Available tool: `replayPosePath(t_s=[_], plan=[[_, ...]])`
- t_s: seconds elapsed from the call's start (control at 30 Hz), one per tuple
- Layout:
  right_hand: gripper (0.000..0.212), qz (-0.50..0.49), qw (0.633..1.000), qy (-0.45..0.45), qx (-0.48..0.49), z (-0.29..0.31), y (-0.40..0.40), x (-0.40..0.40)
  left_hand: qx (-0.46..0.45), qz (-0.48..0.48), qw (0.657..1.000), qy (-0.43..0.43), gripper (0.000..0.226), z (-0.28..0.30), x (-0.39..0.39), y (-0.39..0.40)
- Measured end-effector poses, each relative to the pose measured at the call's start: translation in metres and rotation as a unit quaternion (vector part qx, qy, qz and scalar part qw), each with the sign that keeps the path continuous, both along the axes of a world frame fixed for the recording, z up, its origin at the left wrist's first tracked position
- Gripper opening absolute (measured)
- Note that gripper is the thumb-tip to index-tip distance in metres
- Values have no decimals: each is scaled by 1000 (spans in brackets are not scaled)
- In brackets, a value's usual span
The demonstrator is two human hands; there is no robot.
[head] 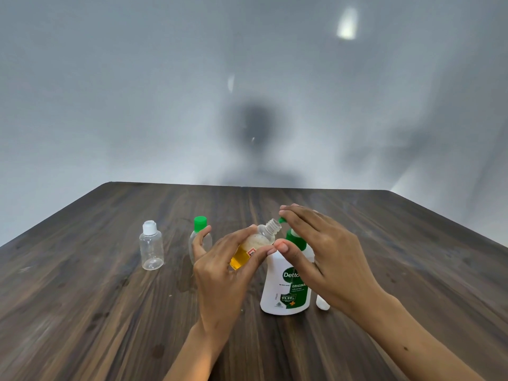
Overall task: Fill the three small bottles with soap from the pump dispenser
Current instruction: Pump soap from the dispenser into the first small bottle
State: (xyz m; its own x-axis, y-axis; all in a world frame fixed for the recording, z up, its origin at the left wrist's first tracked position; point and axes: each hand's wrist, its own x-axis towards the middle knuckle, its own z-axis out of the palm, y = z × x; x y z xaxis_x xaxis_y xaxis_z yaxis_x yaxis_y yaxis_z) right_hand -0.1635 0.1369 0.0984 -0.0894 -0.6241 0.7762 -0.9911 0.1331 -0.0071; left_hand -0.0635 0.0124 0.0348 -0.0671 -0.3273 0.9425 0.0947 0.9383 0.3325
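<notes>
yellow soap half fills the tilted open bottle (257,244) pinched in the left hand (222,273) mid-frame; right hand (324,254), fingers straight, lies flat on the pump dispenser (288,281).

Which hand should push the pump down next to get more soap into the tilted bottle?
The right hand. Its straight fingers already lie over the pump dispenser head, while the left hand grips the uncapped small bottle, part full of yellow soap, mouth tilted toward the spout.

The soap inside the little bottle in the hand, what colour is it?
Yellow-orange, with pale foam on top, inside the tilted open bottle; the head view shows it.
</notes>
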Motion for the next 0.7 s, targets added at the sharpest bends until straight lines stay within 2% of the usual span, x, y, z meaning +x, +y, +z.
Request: replayPosePath(t_s=[0.7], plan=[[69, 4, 999, -28, 19, -2, 2, 2, -7, 11, 1000, -2, 37, -2, 0, 0]])
